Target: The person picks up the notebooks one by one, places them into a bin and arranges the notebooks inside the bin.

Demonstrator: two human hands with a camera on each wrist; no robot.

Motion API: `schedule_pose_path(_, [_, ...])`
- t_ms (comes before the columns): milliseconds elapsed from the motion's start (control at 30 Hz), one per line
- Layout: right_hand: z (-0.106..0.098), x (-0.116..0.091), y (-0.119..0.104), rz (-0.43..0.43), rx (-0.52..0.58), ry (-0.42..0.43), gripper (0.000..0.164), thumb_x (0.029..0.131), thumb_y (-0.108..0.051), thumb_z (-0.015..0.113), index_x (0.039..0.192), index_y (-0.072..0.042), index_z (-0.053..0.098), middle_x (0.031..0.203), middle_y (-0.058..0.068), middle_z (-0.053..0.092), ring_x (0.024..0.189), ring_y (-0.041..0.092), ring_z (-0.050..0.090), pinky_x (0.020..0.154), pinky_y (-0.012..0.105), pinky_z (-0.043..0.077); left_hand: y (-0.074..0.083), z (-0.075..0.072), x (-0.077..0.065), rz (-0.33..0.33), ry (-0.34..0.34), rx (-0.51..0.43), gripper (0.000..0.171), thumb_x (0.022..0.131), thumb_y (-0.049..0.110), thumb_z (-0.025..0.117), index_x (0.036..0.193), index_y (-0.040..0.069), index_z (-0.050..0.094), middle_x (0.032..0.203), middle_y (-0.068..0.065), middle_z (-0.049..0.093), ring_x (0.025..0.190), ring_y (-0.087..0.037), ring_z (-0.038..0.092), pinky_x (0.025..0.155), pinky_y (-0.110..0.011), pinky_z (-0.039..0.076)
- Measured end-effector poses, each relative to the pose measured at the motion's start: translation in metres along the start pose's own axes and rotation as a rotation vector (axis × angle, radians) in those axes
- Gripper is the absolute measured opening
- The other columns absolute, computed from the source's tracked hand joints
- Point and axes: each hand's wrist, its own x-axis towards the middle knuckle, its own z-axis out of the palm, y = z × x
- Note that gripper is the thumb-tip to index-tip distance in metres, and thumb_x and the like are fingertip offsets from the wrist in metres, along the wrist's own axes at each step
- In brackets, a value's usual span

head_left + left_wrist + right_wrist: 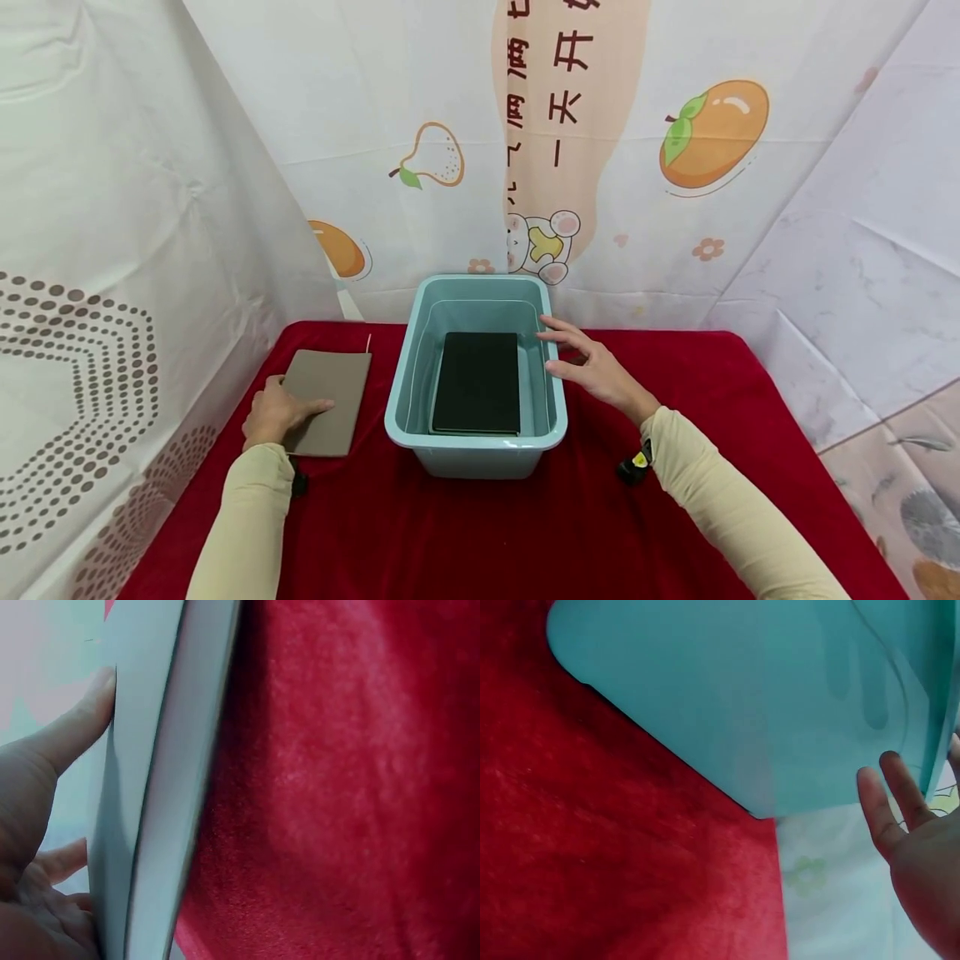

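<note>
A grey-brown notebook point(330, 398) with a pale ribbon lies at the left of the red cloth. My left hand point(279, 414) holds it by its left side, the thumb across the cover; in the left wrist view the thumb point(82, 720) and fingers meet the notebook point(142, 750), with some fingertips hidden. Mid-table stands a blue plastic basin point(405, 367), and a black book point(480, 379) lies flat inside. At the basin's right rim is my right hand point(592, 367), fingers spread and fairly straight, holding nothing. Whether its fingertips touch the rim I cannot tell.
A red velvet cloth point(480, 542) covers the table. Behind it hangs a white printed curtain point(420, 233), close to the back edge and the basin. More white sheeting point(187, 275) borders the left side. Dark wrist devices point(633, 469) sit under the sleeves.
</note>
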Motion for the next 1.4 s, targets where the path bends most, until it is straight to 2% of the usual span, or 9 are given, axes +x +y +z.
schedule_pose_path(167, [0.003, 0.000, 0.002, -0.009, 0.036, 0.023, 0.052, 0.096, -0.030, 0.069, 0.146, -0.024, 0.056, 0.164, -0.017, 0.033, 0.130, 0.027, 0.049, 0.100, 0.045, 0.053, -0.003, 0.001, 0.001, -0.023, 0.025, -0.049, 0.120, 0.079, 0.060, 0.079, 0.161, 0.002, 0.015, 0.153, -0.037, 0.034, 0.132, -0.058, 0.041, 0.101, -0.071, 0.040])
schedule_pose_path(267, [0.003, 0.001, 0.003, -0.018, 0.058, 0.026, 0.050, 0.097, -0.026, 0.069, 0.145, -0.020, 0.057, 0.166, -0.013, 0.034, 0.127, 0.028, 0.051, 0.103, 0.046, 0.051, -0.003, 0.002, 0.001, -0.028, 0.039, -0.066, 0.116, 0.081, 0.058, 0.078, 0.162, 0.004, 0.015, 0.154, -0.036, 0.036, 0.131, -0.057, 0.042, 0.099, -0.070, 0.041])
schedule_pose_path(400, [0.003, 0.004, 0.005, -0.035, 0.075, 0.023, 0.051, 0.097, -0.022, 0.069, 0.144, -0.008, 0.056, 0.167, -0.008, 0.034, 0.125, 0.029, 0.053, 0.108, 0.051, 0.046, -0.002, 0.002, 0.000, -0.021, 0.053, -0.076, 0.111, 0.084, 0.056, 0.077, 0.163, 0.007, 0.015, 0.154, -0.036, 0.037, 0.129, -0.058, 0.042, 0.099, -0.071, 0.040])
schedule_pose_path(500, [0.003, 0.003, 0.005, -0.038, 0.075, 0.020, 0.048, 0.097, -0.022, 0.068, 0.143, -0.011, 0.057, 0.167, -0.008, 0.033, 0.124, 0.028, 0.053, 0.109, 0.050, 0.045, -0.001, 0.001, 0.000, -0.005, 0.063, -0.080, 0.107, 0.087, 0.054, 0.075, 0.163, 0.008, 0.016, 0.154, -0.034, 0.038, 0.127, -0.058, 0.044, 0.098, -0.070, 0.040])
schedule_pose_path(633, [0.002, 0.002, 0.005, -0.037, 0.079, 0.022, 0.045, 0.098, -0.022, 0.068, 0.142, -0.015, 0.059, 0.167, -0.009, 0.032, 0.122, 0.027, 0.054, 0.105, 0.041, 0.049, 0.002, -0.001, 0.001, 0.035, 0.070, -0.088, 0.097, 0.092, 0.047, 0.072, 0.163, 0.008, 0.019, 0.154, -0.032, 0.039, 0.127, -0.056, 0.045, 0.097, -0.068, 0.042])
schedule_pose_path(800, [0.000, 0.000, 0.006, -0.044, 0.082, 0.021, 0.048, 0.099, -0.020, 0.067, 0.144, -0.008, 0.055, 0.168, -0.008, 0.031, 0.120, 0.029, 0.054, 0.096, 0.028, 0.054, 0.005, -0.001, 0.001, 0.083, 0.096, -0.086, 0.088, 0.096, 0.043, 0.068, 0.162, 0.007, 0.022, 0.152, -0.032, 0.042, 0.127, -0.053, 0.048, 0.096, -0.066, 0.045])
schedule_pose_path(1033, [0.000, 0.000, 0.005, -0.038, 0.078, 0.024, 0.044, 0.099, -0.024, 0.067, 0.141, -0.016, 0.057, 0.167, -0.011, 0.031, 0.122, 0.027, 0.053, 0.104, 0.040, 0.049, 0.015, 0.000, 0.001, 0.147, 0.205, -0.073, 0.080, 0.096, 0.036, 0.067, 0.161, 0.009, 0.029, 0.147, -0.034, 0.045, 0.129, -0.052, 0.047, 0.103, -0.067, 0.042])
schedule_pose_path(1200, [0.001, 0.000, 0.007, -0.044, 0.087, 0.016, 0.045, 0.099, -0.019, 0.066, 0.142, -0.007, 0.055, 0.168, -0.009, 0.030, 0.122, 0.028, 0.053, 0.106, 0.045, 0.047, 0.021, -0.002, 0.000, 0.164, 0.222, -0.067, 0.078, 0.097, 0.034, 0.066, 0.161, 0.010, 0.029, 0.148, -0.034, 0.042, 0.130, -0.053, 0.046, 0.103, -0.068, 0.040])
schedule_pose_path(1400, [0.001, 0.002, 0.006, -0.025, 0.055, 0.002, 0.041, 0.099, -0.024, 0.067, 0.138, -0.018, 0.058, 0.167, -0.011, 0.031, 0.125, 0.026, 0.053, 0.108, 0.044, 0.046, 0.022, -0.006, -0.001, 0.159, 0.244, -0.077, 0.074, 0.099, 0.031, 0.064, 0.161, 0.010, 0.029, 0.149, -0.033, 0.043, 0.127, -0.052, 0.048, 0.101, -0.067, 0.041])
